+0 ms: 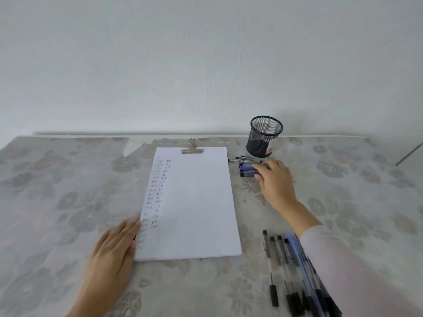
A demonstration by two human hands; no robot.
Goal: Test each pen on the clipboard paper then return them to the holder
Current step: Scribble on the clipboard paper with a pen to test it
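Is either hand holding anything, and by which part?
Left hand presses flat on the paper. Right hand touches pens beside the holder; grip cannot be told.

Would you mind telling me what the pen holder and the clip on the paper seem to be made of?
The pen holder looks like matt black mesh, probably metal: light shows through its fine holes. The clip looks like metal, pale gold with a dull sheen.

Matt paper (194, 202), metal clip (192, 148) — black wire-mesh holder (263, 136).
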